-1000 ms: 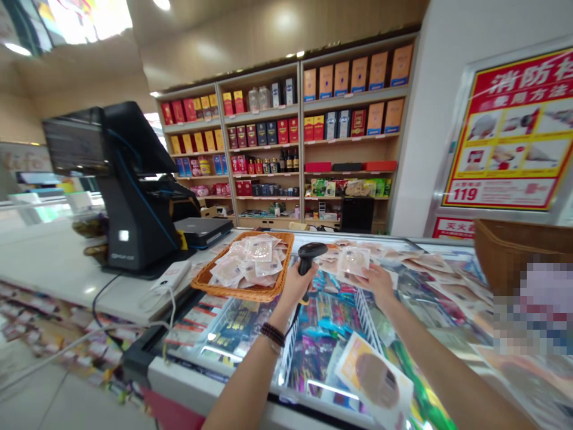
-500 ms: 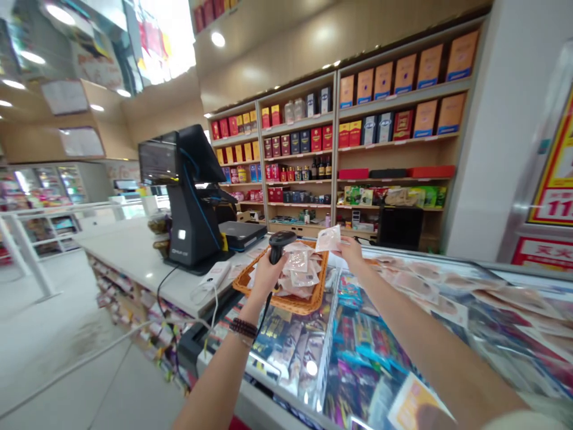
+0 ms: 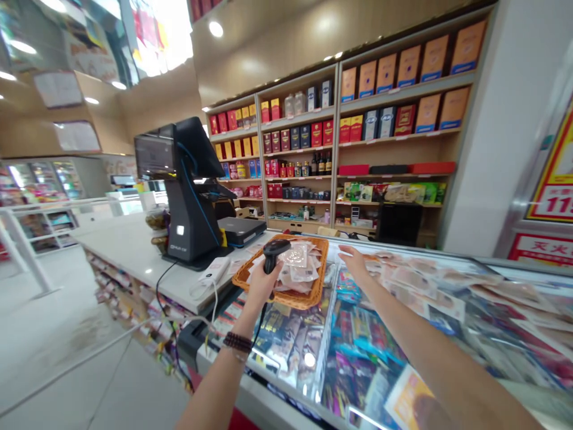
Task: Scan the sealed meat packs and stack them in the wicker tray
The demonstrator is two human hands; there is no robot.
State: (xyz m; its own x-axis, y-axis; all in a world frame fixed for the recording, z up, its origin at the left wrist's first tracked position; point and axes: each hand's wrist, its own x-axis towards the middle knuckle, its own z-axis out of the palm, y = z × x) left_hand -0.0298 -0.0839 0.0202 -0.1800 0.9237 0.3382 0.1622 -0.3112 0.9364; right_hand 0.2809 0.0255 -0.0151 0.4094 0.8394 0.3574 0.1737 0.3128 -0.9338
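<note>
l hand (image 3: 262,292): wrapped round barcode scanner (image 3: 271,254)
r hand (image 3: 353,263): open, fingers spread
nearby: wicker basket (image 3: 319,280) of packets (image 3: 299,272), pos terminal (image 3: 192,197) on table (image 3: 134,251)

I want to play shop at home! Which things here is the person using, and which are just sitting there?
Using: left hand gripping a black barcode scanner; right hand, open, near flat packets; wicker basket of packets.

Just there: checkout screen, wooden shelves of boxes, white counter.

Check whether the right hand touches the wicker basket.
Apart: the head view shows a clear gap between the right hand and the wicker basket.
</note>
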